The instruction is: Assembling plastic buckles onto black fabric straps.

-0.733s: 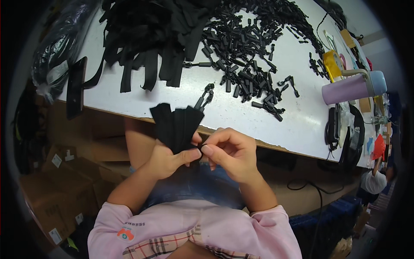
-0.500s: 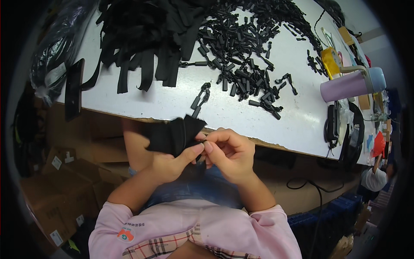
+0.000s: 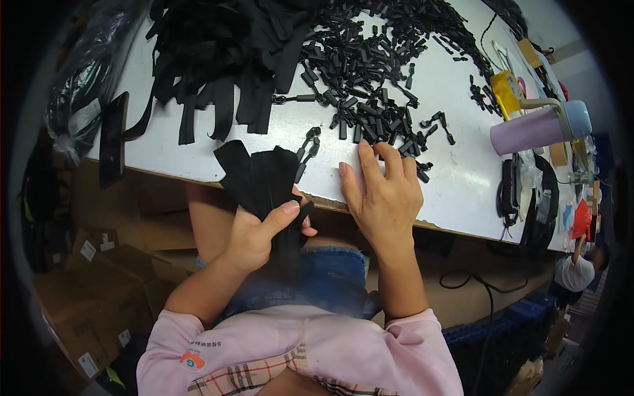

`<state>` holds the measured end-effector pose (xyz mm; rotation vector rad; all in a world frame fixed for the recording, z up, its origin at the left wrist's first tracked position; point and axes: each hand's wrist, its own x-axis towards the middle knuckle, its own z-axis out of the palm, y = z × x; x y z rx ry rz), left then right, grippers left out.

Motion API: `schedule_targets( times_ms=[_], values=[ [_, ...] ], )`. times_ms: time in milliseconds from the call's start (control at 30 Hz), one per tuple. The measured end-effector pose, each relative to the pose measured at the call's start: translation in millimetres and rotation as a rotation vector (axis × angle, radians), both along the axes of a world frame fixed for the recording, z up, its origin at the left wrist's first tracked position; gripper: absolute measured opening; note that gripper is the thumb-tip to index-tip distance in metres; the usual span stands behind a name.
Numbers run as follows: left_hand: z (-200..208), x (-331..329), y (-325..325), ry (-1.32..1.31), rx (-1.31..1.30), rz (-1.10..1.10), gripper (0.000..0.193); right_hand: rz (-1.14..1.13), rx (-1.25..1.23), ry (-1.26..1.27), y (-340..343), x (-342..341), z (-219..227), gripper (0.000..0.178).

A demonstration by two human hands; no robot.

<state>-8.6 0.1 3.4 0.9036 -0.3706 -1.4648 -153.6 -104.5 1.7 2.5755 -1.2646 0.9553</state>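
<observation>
My left hand (image 3: 254, 237) is closed around a bunch of black zipper tapes (image 3: 267, 175), held in front of the table edge. Their upper ends fan out over the tabletop, and the lower ends hang down over my lap. My right hand (image 3: 386, 195) is over the table's near edge with fingers spread and nothing visible between them. Its fingertips reach the near side of a large heap of black zipper sliders with pulls (image 3: 376, 112); whether they touch any is unclear. A few loose sliders (image 3: 308, 152) lie between my two hands.
A pile of black tapes (image 3: 218, 46) covers the far left of the white table (image 3: 449, 185), beside a dark phone (image 3: 114, 138) and a plastic bag (image 3: 89, 86). At right lie a purple bottle (image 3: 528, 131) and a yellow packet (image 3: 506, 96). Cardboard boxes (image 3: 92, 303) stand lower left.
My right hand has left the tapes near my left hand and moved forward and right to the slider heap, its fingers spreading. My left hand has turned the tapes more upright.
</observation>
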Motion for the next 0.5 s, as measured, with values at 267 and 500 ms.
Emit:
schedule_targets(
  times_ms=[267, 500],
  values=[
    [-6, -13, 0, -0.554, -0.073, -0.008, 0.011, 0.194, 0.632, -0.699, 18, -7, 8, 0.017],
    [-4, -13, -4, -0.677, -0.285, 0.066, 0.009, 0.528, 0.772, -0.719, 34, -1, 20, 0.013]
  ],
)
